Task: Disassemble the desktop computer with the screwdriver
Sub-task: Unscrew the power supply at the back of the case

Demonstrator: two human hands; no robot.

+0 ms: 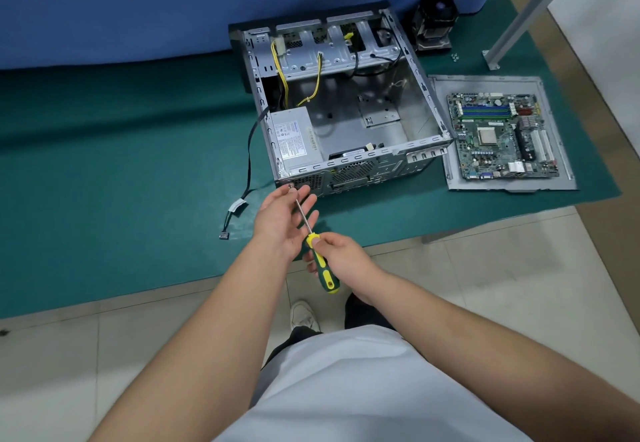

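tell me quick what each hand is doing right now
Left hand: open, fingers straight beside the screwdriver shaft, fingertips near the computer case corner.
Right hand: closed around the screwdriver handle.

The surface (121,150) is covered in plain teal-green, and behind it, far, hangs a plain blue cloth (138,1). The computer case (346,123) is bare silver-grey metal with a black front edge; yellow wires (282,74) and black cables run inside it, and its power supply (294,138) is grey with a white label. To the right, the motherboard (502,136) is green with blue and green slots, lying on a grey panel (485,83). The screwdriver (320,258) has a dark green and yellow handle and a silver shaft. The floor (502,268) is pale beige tile.
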